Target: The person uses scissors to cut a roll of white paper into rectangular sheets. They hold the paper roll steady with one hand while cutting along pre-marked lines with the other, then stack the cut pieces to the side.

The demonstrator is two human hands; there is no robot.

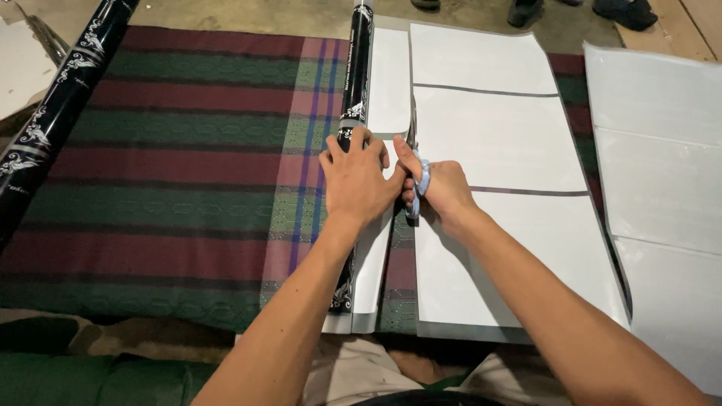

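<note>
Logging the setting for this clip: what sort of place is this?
Probably an informal floor workspace, home or small workshop. A striped woven cloth covers the concrete floor; the person sits low, right hand cutting white sheets with scissors, left hand pressing a black roll.

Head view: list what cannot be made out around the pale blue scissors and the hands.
- Pale blue-handled scissors: blades mostly hidden by the right hand; open or closed unclear.
- Black patterned roll: middle covered by the left hand.
- White sheet at right: cut off by the frame edge.
- Shoes: cropped at top.
</note>
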